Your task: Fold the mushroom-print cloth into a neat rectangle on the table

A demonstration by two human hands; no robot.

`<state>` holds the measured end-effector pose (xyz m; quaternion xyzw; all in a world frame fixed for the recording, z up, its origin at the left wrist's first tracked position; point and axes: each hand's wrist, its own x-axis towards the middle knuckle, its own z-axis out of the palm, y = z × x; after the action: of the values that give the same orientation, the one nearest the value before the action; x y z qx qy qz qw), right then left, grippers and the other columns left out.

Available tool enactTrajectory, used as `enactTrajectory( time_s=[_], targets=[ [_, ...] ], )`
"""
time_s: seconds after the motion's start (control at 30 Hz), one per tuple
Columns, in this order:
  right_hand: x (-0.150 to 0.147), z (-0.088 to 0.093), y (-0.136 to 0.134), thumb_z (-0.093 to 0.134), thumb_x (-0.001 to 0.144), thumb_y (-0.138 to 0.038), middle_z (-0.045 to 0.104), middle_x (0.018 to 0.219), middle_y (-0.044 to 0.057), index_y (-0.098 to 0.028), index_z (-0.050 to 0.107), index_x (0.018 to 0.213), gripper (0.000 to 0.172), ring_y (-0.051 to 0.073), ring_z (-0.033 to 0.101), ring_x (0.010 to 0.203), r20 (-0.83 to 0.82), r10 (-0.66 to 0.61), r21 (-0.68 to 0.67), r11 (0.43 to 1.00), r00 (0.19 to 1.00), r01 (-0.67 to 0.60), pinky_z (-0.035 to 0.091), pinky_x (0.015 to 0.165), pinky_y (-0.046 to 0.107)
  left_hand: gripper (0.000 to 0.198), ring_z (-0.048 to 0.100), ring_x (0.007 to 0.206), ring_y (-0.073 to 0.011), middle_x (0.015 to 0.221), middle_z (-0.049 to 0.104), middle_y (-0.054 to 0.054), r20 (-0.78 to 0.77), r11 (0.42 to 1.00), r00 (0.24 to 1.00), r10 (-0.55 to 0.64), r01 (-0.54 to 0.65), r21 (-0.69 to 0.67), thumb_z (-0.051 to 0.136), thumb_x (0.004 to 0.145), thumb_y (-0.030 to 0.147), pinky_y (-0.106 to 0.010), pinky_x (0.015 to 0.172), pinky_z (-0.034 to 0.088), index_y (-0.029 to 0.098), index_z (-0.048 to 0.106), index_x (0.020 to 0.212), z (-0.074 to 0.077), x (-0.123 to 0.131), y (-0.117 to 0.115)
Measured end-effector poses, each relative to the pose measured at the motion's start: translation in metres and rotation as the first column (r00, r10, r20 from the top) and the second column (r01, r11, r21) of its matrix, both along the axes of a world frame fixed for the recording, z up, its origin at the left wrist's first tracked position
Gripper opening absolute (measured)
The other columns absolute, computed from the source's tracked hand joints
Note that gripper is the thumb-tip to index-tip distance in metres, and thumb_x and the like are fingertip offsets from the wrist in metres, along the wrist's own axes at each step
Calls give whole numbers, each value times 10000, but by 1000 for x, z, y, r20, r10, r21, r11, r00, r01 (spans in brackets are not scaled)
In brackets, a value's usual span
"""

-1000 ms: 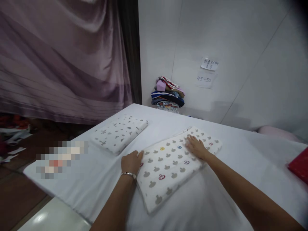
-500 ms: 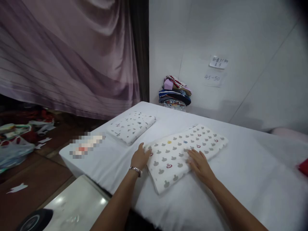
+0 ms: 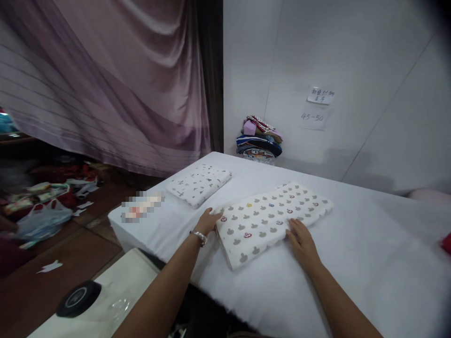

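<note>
Currently touching the folded patterned cloth (image 3: 268, 220) on the white table (image 3: 362, 263): left hand (image 3: 207, 220) at its left end, cannot tell pinched or loose; right hand (image 3: 303, 243) at the near edge, fingers and thumb apart. Can read "45-50" on the lower paper (image 3: 312, 119) on the wall (image 3: 359, 56), with handwritten characters on the upper paper (image 3: 321, 95).

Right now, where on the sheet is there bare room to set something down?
The sheet lies bare between the right hand and red item, and more narrowly between near cloth and far cloth. Crowded: where the left hand touches near cloth.
</note>
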<state>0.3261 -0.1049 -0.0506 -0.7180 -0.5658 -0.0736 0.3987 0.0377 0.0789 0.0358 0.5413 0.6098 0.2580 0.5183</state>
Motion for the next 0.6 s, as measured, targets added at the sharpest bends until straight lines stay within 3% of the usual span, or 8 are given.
enactTrajectory(
  time_s=[0.07, 0.17, 0.23, 0.33, 0.47, 0.6],
  targets=[
    [1, -2, 2, 426, 886, -422, 475, 1341, 112, -175, 521, 1250, 450, 264, 342, 1297, 10, -11, -31, 999, 1000, 12, 334, 1045, 498, 705, 641, 736, -170, 1064, 635, -153, 121, 994, 992, -17, 30, -106, 664, 742, 309, -275, 599, 512, 125, 328, 1333, 6, -2, -9],
    [3, -4, 3, 418, 883, -429, 461, 1353, 116, -185, 522, 1256, 458, 285, 313, 1312, 26, -12, -61, 998, 1000, 13, 323, 1039, 528, 555, 623, 620, -141, 936, 667, -123, 264, 976, 963, -59, 112, -188, 702, 700, 333, -249, 533, 493, 113, 498, 1167, 9, -7, -26],
    [4, -5, 3, 424, 877, -436, 471, 1345, 111, -200, 521, 1258, 459, 295, 320, 1307, 27, -8, -65, 998, 1000, 10, 322, 1029, 543, 453, 599, 575, -117, 864, 673, -88, 287, 969, 955, -73, 136, -206, 694, 695, 386, -212, 478, 445, 128, 567, 1046, 5, -11, -38],
    [4, -4, 3, 419, 877, -447, 474, 1344, 108, -202, 518, 1260, 466, 294, 325, 1305, 27, -15, -75, 997, 1000, 17, 321, 1028, 536, 426, 599, 629, -119, 907, 668, -76, 260, 972, 963, -77, 130, -196, 665, 709, 408, -183, 434, 376, 145, 575, 1031, -1, -15, -52],
    [3, -2, 2, 405, 881, -450, 462, 1355, 106, -194, 517, 1262, 472, 284, 307, 1316, 28, -27, -103, 994, 999, 29, 309, 1039, 517, 479, 619, 728, -154, 942, 664, -99, 199, 997, 980, -27, 41, -68, 679, 713, 312, -201, 487, 411, 125, 518, 1123, 0, -8, -60],
    [4, -4, 2, 399, 881, -438, 462, 1353, 115, -171, 516, 1260, 479, 279, 300, 1319, 38, -23, -110, 994, 999, 27, 311, 1039, 504, 503, 627, 704, -131, 949, 665, -96, 372, 996, 924, 92, -90, -23, 620, 769, 171, -239, 615, 490, 146, 415, 1227, 6, 4, -66]
  ],
)
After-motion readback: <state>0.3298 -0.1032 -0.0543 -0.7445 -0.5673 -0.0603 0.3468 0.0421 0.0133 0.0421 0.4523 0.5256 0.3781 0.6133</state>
